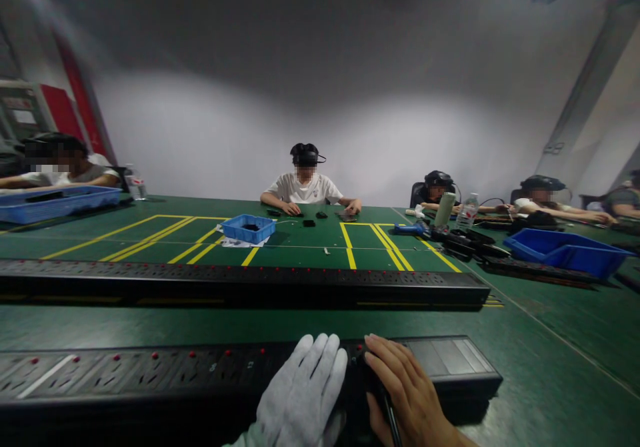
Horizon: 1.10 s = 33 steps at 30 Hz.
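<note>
A long black power strip (150, 370) with red switches lies across the green table in front of me. My left hand (303, 393), in a white glove, rests flat on the strip with its fingers stretched out. My right hand (405, 390), bare, lies beside it on the strip's right part, fingers curved over the top. A thin dark tool (391, 423) shows under the right palm; I cannot tell how it is held.
A second long power strip (240, 283) lies parallel farther away. Beyond it are a small blue tray (249, 228), a large blue bin (567, 250) at the right and a blue tray (55, 201) at the left. Several people sit at the far side.
</note>
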{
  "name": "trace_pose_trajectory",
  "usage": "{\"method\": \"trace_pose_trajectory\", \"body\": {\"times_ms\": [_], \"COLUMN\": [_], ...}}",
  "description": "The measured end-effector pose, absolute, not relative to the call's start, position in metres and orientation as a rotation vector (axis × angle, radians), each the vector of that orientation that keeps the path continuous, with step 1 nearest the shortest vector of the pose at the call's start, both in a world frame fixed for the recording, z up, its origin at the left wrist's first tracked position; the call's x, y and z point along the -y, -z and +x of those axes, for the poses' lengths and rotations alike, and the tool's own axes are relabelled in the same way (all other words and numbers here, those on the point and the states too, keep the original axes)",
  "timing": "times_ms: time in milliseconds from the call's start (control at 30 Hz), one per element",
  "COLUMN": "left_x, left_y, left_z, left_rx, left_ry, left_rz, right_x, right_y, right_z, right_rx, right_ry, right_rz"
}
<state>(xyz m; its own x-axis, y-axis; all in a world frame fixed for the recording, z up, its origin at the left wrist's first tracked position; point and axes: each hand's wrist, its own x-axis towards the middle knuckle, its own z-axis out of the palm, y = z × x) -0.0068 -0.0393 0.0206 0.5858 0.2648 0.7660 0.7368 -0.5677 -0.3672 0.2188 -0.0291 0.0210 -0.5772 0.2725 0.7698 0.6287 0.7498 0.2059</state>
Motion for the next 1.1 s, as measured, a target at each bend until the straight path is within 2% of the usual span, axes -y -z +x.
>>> {"method": "trace_pose_trajectory", "body": {"times_ms": [1100], "left_x": [0.0403], "left_y": [-0.0246], "left_z": [-0.0086], "left_rx": [0.797], "left_ry": [0.864], "left_rz": [-2.137], "right_x": [0.0284], "right_y": [-0.0224], "right_z": [0.2182], "right_rx": [2.199], "right_ry": [0.525], "right_rz": [-0.644]}}
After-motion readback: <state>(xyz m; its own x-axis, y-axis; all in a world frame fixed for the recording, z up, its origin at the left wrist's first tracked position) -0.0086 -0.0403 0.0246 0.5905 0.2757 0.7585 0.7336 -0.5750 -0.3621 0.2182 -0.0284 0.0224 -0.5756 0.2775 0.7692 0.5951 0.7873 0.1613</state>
